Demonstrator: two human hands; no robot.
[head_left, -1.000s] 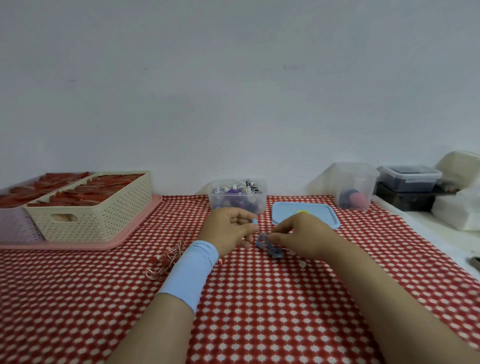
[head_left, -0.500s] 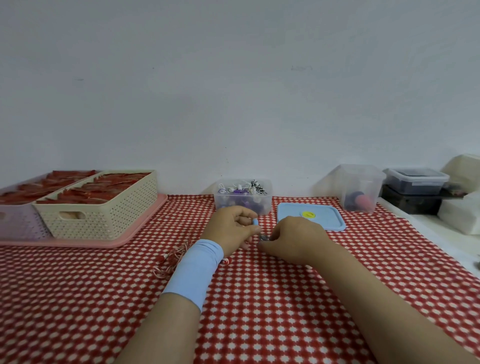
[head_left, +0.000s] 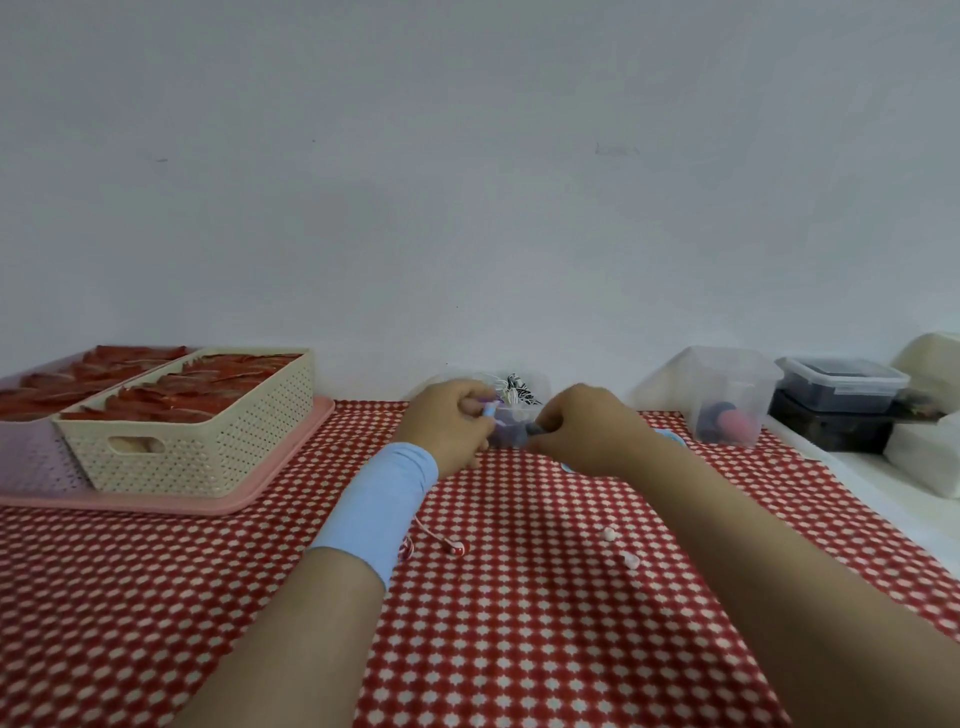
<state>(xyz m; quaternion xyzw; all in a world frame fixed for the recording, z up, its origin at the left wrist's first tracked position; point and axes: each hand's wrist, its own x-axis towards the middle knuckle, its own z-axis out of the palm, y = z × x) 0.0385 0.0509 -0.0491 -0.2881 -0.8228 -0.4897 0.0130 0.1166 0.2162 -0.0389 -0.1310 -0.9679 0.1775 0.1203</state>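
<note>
Open: red-white checked tablecloth (head_left: 519, 649), near side. Left blocked: cream perforated plastic basket (head_left: 208, 447) on pink tray (head_left: 291, 467). Right: clear plastic tub (head_left: 727, 395). Just behind right hand (head_left: 587, 431): small clear box (head_left: 522, 414). Loose: red earbud (head_left: 457, 547), white eartips (head_left: 609, 533).

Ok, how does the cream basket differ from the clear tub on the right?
The cream basket is opaque, perforated and packed with red pieces; the clear tub is see-through, smooth-walled and nearly empty. The basket sits on a pink tray; the tub stands on the checked cloth. Both stand by the wall.
</note>
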